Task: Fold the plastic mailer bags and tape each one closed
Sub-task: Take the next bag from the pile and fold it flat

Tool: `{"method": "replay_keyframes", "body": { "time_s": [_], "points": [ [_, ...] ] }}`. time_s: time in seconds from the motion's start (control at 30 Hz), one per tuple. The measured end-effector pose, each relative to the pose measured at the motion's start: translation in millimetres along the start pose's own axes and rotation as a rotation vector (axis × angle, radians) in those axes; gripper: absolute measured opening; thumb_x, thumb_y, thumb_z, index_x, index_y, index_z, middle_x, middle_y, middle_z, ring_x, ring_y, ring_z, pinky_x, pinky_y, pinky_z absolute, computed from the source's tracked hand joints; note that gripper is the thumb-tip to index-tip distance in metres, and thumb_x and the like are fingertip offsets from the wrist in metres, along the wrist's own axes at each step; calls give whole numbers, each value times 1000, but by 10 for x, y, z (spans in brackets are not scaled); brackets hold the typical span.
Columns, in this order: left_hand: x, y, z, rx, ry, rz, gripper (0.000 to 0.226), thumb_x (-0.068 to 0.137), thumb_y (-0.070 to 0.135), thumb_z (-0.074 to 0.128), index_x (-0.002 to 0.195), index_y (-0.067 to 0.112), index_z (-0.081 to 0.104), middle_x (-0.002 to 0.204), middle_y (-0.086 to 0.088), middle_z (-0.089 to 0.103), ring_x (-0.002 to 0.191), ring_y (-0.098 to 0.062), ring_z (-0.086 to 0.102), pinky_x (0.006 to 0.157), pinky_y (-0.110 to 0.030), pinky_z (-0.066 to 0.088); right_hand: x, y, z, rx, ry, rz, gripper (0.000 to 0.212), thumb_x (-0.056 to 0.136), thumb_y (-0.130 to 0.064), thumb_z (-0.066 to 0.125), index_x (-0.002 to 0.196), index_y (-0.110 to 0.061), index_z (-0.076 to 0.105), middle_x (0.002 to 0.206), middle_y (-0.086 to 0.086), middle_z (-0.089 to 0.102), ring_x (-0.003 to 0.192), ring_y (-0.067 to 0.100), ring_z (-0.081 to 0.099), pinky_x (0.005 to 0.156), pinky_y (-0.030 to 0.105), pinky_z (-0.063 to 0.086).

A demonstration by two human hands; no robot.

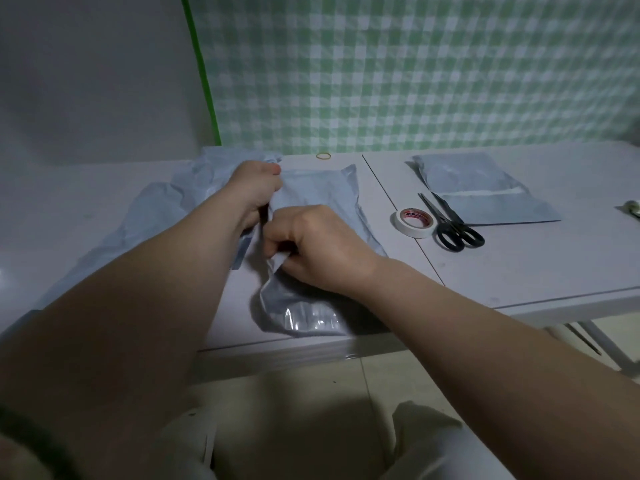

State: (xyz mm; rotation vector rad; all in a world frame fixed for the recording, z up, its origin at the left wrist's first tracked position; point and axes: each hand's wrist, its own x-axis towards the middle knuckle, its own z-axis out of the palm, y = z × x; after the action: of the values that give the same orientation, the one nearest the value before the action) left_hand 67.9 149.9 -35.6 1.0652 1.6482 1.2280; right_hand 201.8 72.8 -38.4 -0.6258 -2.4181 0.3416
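Observation:
A grey plastic mailer bag lies in front of me on the white table, crumpled at its near end. My left hand grips the bag's left side with curled fingers. My right hand pinches a fold of the same bag just to the right of the left hand. More loose grey bags are spread under my left arm. A roll of white tape and black scissors lie to the right. A folded mailer rests at the back right.
A yellow rubber band lies near the table's back edge. A green checked cloth hangs behind the table. A small shiny object sits at the far right edge. The table's front edge runs just below the bag.

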Motion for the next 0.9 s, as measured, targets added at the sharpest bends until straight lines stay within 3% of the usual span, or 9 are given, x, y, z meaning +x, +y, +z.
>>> {"method": "replay_keyframes", "body": {
  "time_s": [0.07, 0.17, 0.27, 0.33, 0.4, 0.5, 0.6, 0.77, 0.9],
  "points": [
    [30, -7, -9, 85, -8, 42, 38, 88, -7, 46, 121, 6, 61, 119, -16, 59, 108, -27, 59, 93, -34, 51, -32, -2, -23, 48, -180, 92, 8, 73, -9, 64, 74, -11, 72, 70, -5, 67, 65, 12, 62, 67, 30, 52],
    [26, 1, -54, 80, -26, 18, 56, 87, -13, 47, 138, 8, 46, 132, -14, 53, 112, -31, 57, 96, -39, 49, -10, 93, -159, 263, -267, 380, 5, 79, -11, 70, 82, -14, 73, 68, -12, 65, 66, 0, 58, 69, 17, 46],
    [49, -21, -64, -20, -74, -48, 47, 87, -17, 46, 130, -1, 49, 121, -19, 58, 96, -31, 60, 86, -41, 51, 91, 440, -279, -11, 115, 705, 14, 84, -15, 60, 89, -13, 73, 88, 0, 71, 88, 17, 63, 77, 26, 48],
    [55, -8, -38, -104, -36, -76, 23, 89, -11, 48, 110, -4, 57, 112, -23, 62, 81, -29, 63, 80, -41, 54, 107, 639, -324, -227, 167, 877, 20, 85, -14, 54, 97, -11, 70, 101, 7, 68, 100, 26, 61, 75, 26, 43],
    [96, 3, -22, -231, 33, -117, 22, 92, -4, 46, 110, -4, 59, 96, -16, 66, 71, -23, 64, 74, -38, 57, 119, 754, -342, -262, 122, 984, 25, 85, -10, 50, 106, -9, 65, 110, 11, 63, 104, 30, 58, 73, 26, 39],
    [158, -10, 5, -279, 49, -139, 33, 93, -7, 43, 122, 1, 57, 80, -8, 62, 63, -18, 60, 52, -27, 56, 179, 771, -372, -312, 27, 1018, 24, 85, -7, 48, 106, -7, 60, 113, 14, 60, 105, 32, 56, 72, 27, 36],
    [202, -26, 24, -235, 54, -129, 36, 94, -4, 46, 123, 12, 57, 91, -8, 61, 64, -15, 58, 42, -19, 51, 243, 727, -407, -377, -65, 1003, 24, 87, -6, 48, 109, -5, 56, 116, 15, 58, 108, 31, 55, 72, 27, 35],
    [252, -31, 29, -242, 63, -214, 25, 95, -4, 41, 80, 8, 56, 39, 3, 57, 28, -4, 51, 31, -18, 44, 216, 652, -444, -435, -115, 990, 25, 87, -6, 49, 111, -3, 55, 115, 16, 58, 106, 32, 56, 70, 28, 36],
    [282, -36, 46, -258, 27, -224, 20, 94, 0, 51, 77, 9, 56, 38, 4, 58, 31, -5, 55, 34, -19, 47, 211, 583, -458, -439, -127, 994, 25, 88, -4, 50, 112, -3, 55, 116, 14, 57, 106, 31, 57, 70, 29, 38]
  ]
}}
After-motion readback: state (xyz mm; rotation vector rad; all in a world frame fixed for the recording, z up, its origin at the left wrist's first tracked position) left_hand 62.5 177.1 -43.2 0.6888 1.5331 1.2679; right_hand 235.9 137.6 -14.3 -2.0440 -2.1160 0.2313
